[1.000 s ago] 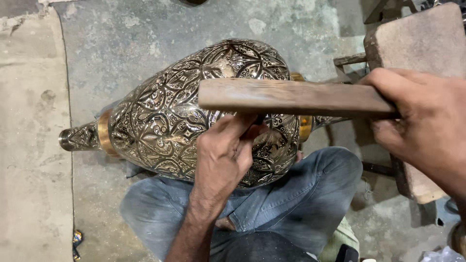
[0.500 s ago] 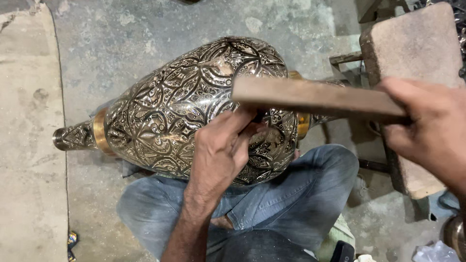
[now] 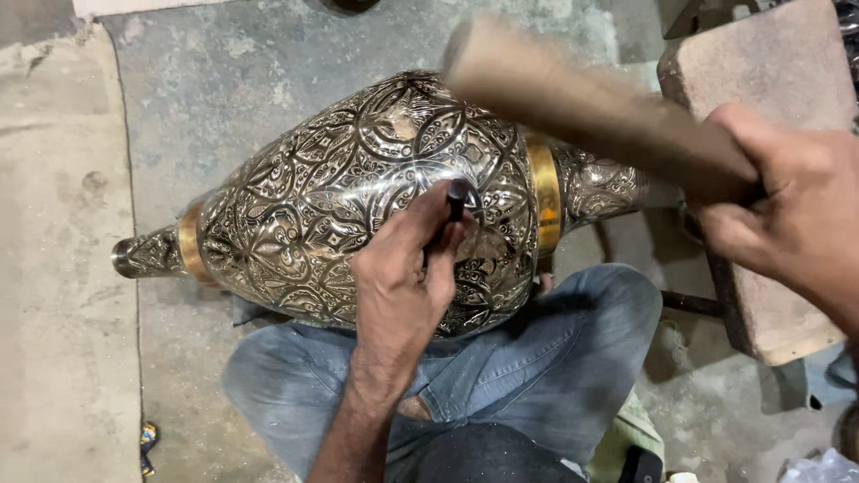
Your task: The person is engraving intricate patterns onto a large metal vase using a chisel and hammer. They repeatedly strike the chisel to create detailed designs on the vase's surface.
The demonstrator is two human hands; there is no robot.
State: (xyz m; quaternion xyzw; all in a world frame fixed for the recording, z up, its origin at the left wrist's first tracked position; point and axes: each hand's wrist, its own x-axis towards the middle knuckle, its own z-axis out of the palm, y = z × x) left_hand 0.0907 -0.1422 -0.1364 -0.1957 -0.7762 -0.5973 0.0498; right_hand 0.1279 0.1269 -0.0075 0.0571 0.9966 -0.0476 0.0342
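The fingers of the left hand were pinched around a short dark metal punch, its tip set against the belly of the large engraved silver-toned metal vase. The right hand was clenched on the handle end of a long wooden mallet-like bar, blurred by motion.

The vase was lying on its side across the lap in blue jeans, narrow neck pointing left, gold-coloured bands near each end, the foot end resting near a worn stone block on the grey concrete floor.

Change noted: half a second earlier the wooden bar was held level just above the punch; now it was tilted, with the far end lifted up and away toward the top of the view. The punch was kept on nearly the same spot, and the vase was shifted only slightly. Judged as a raised stroke between blows: chasing of the pattern was under way, with the punch placed and the striker drawn back over it.
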